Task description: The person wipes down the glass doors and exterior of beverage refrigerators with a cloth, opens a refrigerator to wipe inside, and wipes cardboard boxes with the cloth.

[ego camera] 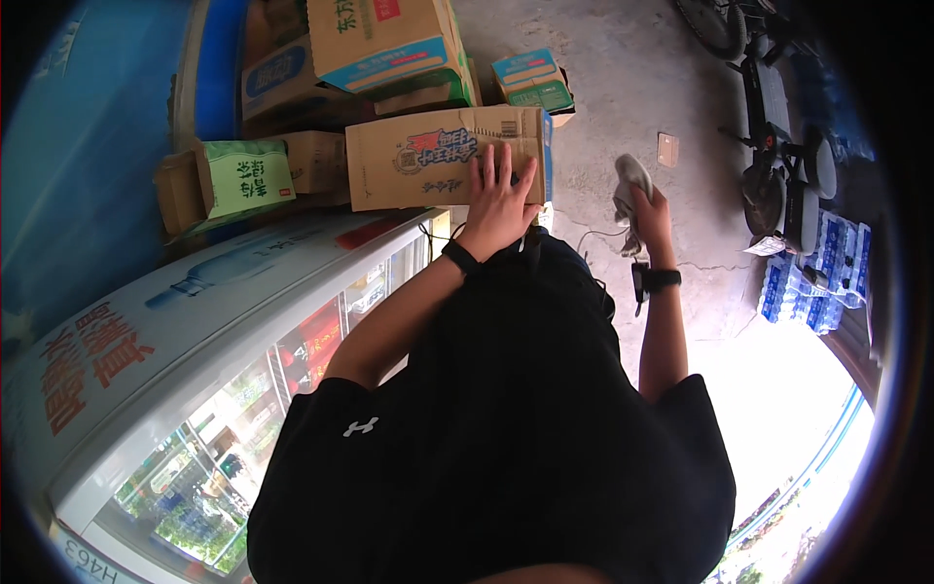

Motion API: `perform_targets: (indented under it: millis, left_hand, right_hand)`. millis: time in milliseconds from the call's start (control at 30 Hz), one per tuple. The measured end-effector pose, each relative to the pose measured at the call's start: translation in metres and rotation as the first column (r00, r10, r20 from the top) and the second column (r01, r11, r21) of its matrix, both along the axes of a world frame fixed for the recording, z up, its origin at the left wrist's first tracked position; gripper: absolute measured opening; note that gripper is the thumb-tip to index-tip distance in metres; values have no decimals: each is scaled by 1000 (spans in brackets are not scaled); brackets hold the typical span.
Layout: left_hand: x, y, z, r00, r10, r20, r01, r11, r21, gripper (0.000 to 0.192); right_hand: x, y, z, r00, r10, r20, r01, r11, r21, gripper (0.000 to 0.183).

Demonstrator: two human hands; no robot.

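My left hand lies flat with spread fingers on a brown cardboard carton that bears printed writing. The carton stands just beyond the end of a glass-door drinks fridge. Away to the right, my right hand grips a crumpled grey cloth, whose lower part hangs over the concrete floor. Both wrists wear dark bands. What bears the carton from below is hidden.
More cardboard cartons are stacked behind, beside a green box. The drinks fridge runs along my left. A smaller carton sits on the floor. To the right are an electric scooter and shrink-wrapped bottle packs.
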State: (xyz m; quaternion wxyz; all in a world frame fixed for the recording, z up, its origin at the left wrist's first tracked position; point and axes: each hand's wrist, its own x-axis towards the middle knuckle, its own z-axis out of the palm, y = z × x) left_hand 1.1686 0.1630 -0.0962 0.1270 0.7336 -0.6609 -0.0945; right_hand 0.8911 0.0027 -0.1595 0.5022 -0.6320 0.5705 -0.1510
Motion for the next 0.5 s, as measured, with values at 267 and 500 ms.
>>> perform_targets:
  millis: [267,500]
  left_hand:
    - [10,-6,20,1000,-3,-9,2,999,-46,74]
    - [42,-37,-2,996,25,-83,-39,984,-173,60]
  right_hand:
    - [37,12,15,950,-197,241,137,959,247,38]
    - [61,25,-40,917,-17,399,-182,872,455,34]
